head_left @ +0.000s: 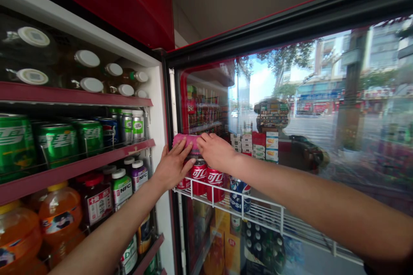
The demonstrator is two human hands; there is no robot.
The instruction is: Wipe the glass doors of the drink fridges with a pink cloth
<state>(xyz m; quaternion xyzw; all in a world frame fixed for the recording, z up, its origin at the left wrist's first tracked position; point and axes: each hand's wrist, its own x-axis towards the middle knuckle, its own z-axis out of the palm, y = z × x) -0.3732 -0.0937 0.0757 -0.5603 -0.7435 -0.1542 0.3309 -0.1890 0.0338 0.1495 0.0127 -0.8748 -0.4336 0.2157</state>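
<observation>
A pink cloth [185,139] with a jagged edge lies against the glass door, just above the red cola cans [215,184]. My left hand [176,163] rests on its lower left part, fingers spread and thumb held apart. At the cloth's right end, my right hand [217,149] has curled fingers closed on it. Both hands are above the white wire door rack [258,206], which holds the red cans and a blue Pepsi can [240,195]. The undersides of the fingers are hidden.
Left of the hands, fridge shelves hold green cans [58,139], white-capped bottles [88,58], orange drink bottles [60,210] and NFC juice bottles [122,187]. The glass door [309,146] stands open on the right, showing a street and reflections.
</observation>
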